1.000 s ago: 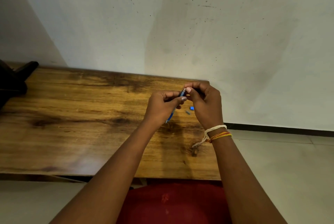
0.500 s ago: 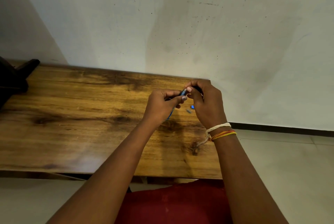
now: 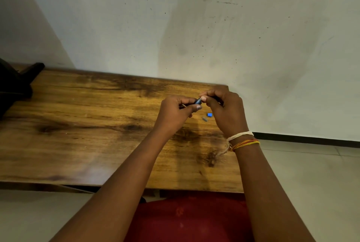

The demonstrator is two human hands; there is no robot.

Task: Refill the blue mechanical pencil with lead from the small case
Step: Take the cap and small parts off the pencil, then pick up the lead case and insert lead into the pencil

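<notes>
My left hand (image 3: 175, 110) is closed around the blue mechanical pencil (image 3: 198, 101), held above the right part of the wooden table (image 3: 87, 124). Only the pencil's upper end shows past my thumb; the rest is hidden in the fist. My right hand (image 3: 227, 112) pinches thumb and forefinger right at that upper end. Whatever is between those fingertips is too small to see, and something dark sits deeper in that hand. On the table under my hands lie a small blue piece (image 3: 209, 114) and a small grey piece (image 3: 204, 118). The lead case cannot be made out.
A dark object (image 3: 13, 87) stands at the table's far left. The table's right edge (image 3: 236, 163) runs just under my right wrist, with tiled floor (image 3: 311, 183) beyond. A white wall (image 3: 194, 37) rises right behind the table. Red cloth (image 3: 185, 220) covers my lap.
The pencil has tilted flatter, so its lower part no longer shows below my left hand. Both hands stay together at the same spot; the two small pieces have not moved.
</notes>
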